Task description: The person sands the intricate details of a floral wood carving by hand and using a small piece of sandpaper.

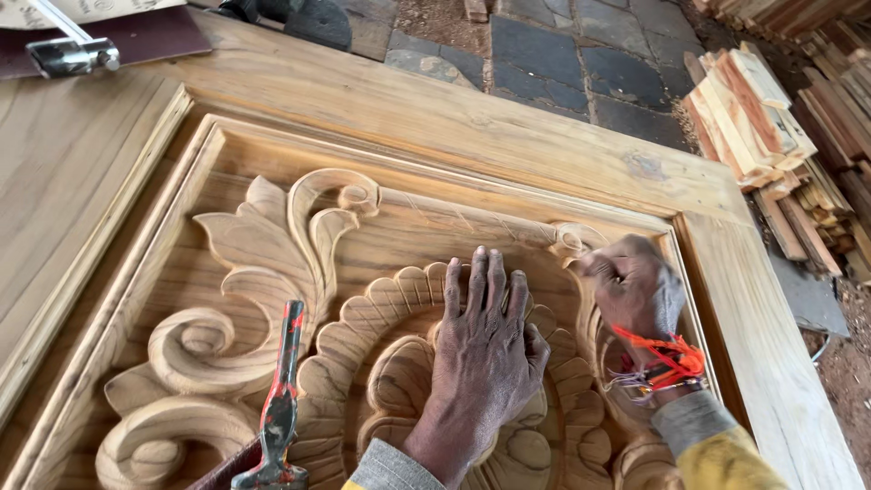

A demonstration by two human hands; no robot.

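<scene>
Carved wooden panel lies flat and fills most of the view, its raised leaf scrolls and scalloped rosette framed by a moulded border. The left hand rests flat on the rosette, fingers spread, its grip wide and holding nothing; I judge it presses down to steady the person over the work. The right hand is curled against the carving by the right border, its grip narrow, but whether it pinches something small I cannot tell. A red-handled tool lies on the left scrolls, within easy reach. Stacked wood offcuts sit on the stone floor beyond.
</scene>
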